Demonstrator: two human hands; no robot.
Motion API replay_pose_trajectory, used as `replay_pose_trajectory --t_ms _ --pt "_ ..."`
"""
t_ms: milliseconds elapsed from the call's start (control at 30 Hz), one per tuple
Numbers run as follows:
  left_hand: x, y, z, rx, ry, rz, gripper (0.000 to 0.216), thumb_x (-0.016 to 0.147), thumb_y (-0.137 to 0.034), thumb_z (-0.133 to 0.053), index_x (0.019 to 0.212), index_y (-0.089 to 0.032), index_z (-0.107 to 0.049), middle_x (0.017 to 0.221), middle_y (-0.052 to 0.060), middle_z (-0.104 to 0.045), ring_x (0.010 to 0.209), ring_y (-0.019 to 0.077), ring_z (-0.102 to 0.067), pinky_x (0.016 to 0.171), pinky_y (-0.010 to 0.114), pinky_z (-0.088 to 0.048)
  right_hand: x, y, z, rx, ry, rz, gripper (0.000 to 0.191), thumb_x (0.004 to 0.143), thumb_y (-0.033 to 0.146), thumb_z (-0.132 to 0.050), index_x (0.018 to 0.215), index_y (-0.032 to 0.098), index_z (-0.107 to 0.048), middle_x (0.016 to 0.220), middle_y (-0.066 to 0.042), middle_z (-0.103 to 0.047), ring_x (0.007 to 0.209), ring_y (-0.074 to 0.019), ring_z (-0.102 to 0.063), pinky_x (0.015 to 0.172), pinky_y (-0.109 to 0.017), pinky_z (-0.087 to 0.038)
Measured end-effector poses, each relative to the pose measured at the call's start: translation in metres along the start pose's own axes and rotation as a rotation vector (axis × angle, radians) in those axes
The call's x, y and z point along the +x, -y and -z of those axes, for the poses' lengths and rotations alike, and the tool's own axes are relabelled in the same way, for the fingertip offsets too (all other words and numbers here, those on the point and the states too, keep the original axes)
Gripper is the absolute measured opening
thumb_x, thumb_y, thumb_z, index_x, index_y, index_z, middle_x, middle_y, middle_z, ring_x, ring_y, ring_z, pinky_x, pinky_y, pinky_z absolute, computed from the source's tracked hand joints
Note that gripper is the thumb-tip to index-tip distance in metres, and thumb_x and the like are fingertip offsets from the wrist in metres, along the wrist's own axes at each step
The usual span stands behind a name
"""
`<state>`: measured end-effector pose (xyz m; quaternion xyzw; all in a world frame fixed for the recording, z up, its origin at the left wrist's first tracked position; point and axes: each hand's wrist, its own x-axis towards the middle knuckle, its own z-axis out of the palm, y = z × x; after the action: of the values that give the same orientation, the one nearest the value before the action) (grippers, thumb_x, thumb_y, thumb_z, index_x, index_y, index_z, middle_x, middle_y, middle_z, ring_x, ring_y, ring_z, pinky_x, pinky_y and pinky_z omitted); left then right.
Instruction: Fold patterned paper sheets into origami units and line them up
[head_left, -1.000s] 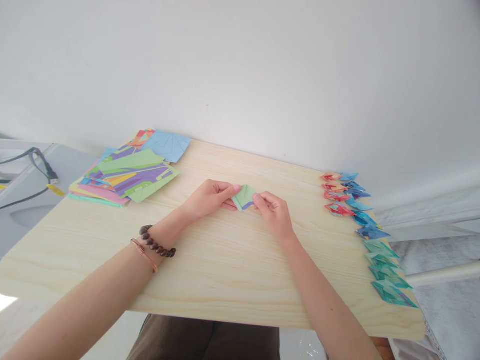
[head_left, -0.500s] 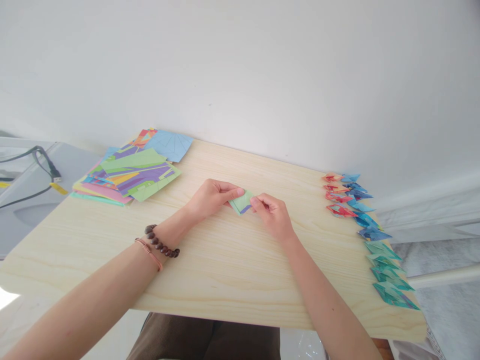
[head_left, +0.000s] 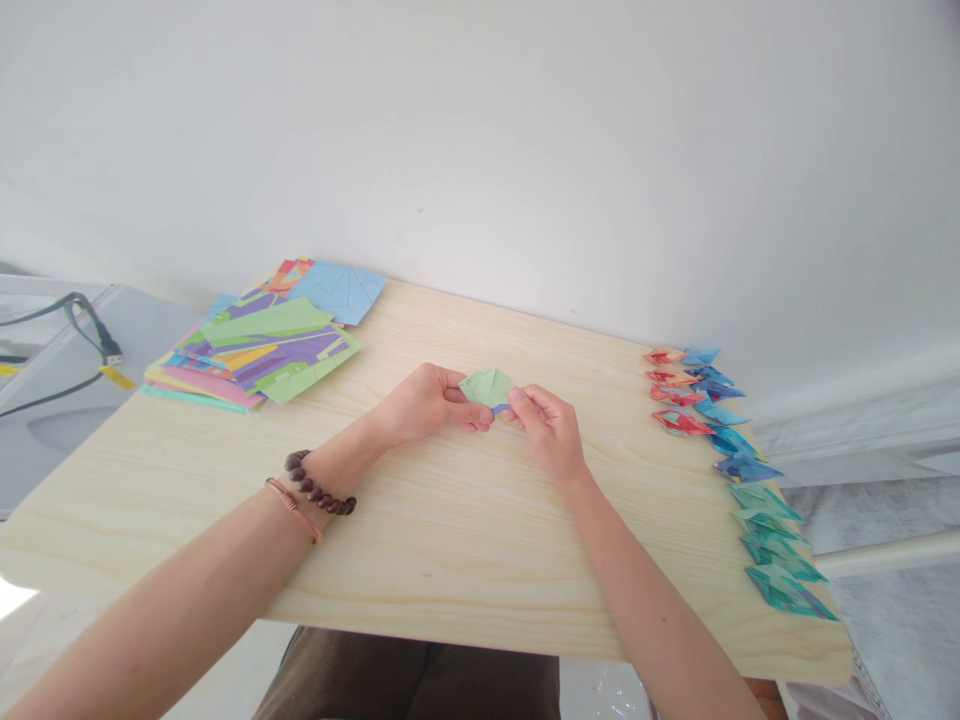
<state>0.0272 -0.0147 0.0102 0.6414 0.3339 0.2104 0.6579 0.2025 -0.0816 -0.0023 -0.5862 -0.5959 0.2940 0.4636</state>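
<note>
A small piece of folded origami paper (head_left: 487, 387), pale green with a purple strip along its lower edge, is held between my two hands over the middle of the table. My left hand (head_left: 433, 405) pinches its left and lower side, the thumb lying near the bottom edge. On the right, my right hand (head_left: 550, 428) grips the lower right corner between thumb and fingers. Creases run across the green face, and the paper's upper part fans outward. The fingers hide its underside.
Patterned paper sheets (head_left: 277, 345) lie stacked at the table's back left. Several folded paper pieces, red (head_left: 679, 395), blue (head_left: 731, 440) and green (head_left: 780, 550), line the right edge of the wooden table (head_left: 450, 540). A black cable (head_left: 94, 325) lies left of the table, and a white wall (head_left: 480, 160) stands behind.
The paper has gone from a compact folded square to a wider, partly opened shape. My left thumb has moved from its top down to the lower edge.
</note>
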Motion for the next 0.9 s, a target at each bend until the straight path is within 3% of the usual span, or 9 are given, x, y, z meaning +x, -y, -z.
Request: replay_pose_trajectory --t_ms 267,567,800,900 --pt "0.0001 -0.0005 0.0031 -0.111 0.083 0.046 0.039 0.075 -0.047 -0.061 0.093 -0.012 -0.067 0.085 0.009 -0.071 0.085 0.0210 -0.066 0.076 0.033 -0.054 0.0010 -0.0011 0.0058 0.037 -0.013 0.002 0.033 0.086 0.038 -0.047 0.060 0.018 -0.053 0.059 0.001 -0.051 0.058 -0.0114 -0.047 0.059 -0.024 -0.037" --pt "-0.0024 -0.0049 0.0026 -0.099 0.092 -0.059 0.041 0.078 -0.047 -0.058 0.094 -0.012 -0.070 0.091 0.007 -0.071 0.095 0.0227 -0.063 0.088 0.034 -0.049 0.0015 0.0002 0.0057 0.070 0.018 0.005 0.028 0.086 0.038 -0.044 0.067 0.019 -0.051 0.059 0.003 -0.044 0.057 -0.0108 -0.043 0.056 -0.023 -0.036" --pt "-0.0008 -0.0039 0.0014 -0.046 0.095 -0.072 0.038 0.080 -0.046 -0.054 0.090 -0.013 -0.070 0.086 0.005 -0.070 0.088 0.0215 -0.064 0.080 0.030 -0.051 0.0025 -0.0032 0.0019 0.018 -0.070 0.047 0.027 0.085 0.037 -0.046 0.065 0.019 -0.049 0.061 0.002 -0.044 0.057 -0.0107 -0.040 0.055 -0.023 -0.034" --pt "-0.0004 -0.0015 0.0031 0.078 0.090 -0.101 0.038 0.083 -0.045 -0.050 0.090 -0.013 -0.069 0.087 0.006 -0.070 0.087 0.0206 -0.063 0.079 0.029 -0.050 0.0037 -0.0071 0.0040 -0.001 -0.044 0.036 0.028 0.085 0.037 -0.045 0.064 0.019 -0.049 0.060 0.002 -0.044 0.056 -0.0106 -0.040 0.054 -0.023 -0.034"
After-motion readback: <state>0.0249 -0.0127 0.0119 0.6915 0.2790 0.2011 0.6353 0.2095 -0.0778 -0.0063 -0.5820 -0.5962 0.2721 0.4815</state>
